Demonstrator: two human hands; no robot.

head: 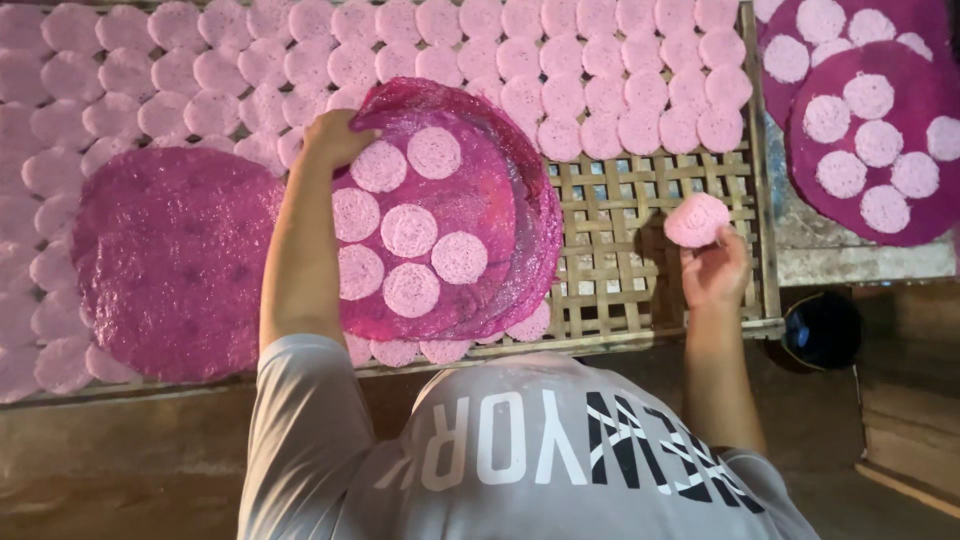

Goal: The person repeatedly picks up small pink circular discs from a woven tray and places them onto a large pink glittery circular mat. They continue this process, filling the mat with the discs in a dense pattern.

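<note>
On the woven bamboo rack [640, 215], seen from the head camera, rows of pale pink discs [560, 60] cover the far edge and the left side, while the near-right corner is bare lattice. The left hand [335, 135] grips the far rim of a stack of dark magenta mats [500, 190] lying mid-rack, fingers curled over the edge; the top mat carries seven discs. The right hand [715, 270] is over the near-right corner, fingers pinched shut on a single disc [697, 220] held just above the lattice. A bare magenta mat [175, 260] lies toward the left edge, over some discs. Off the right edge, more loaded mats [870, 120] rest. Judging by the cover, most of the rack is filled; the near-right corner and the seven discs remain.
</note>
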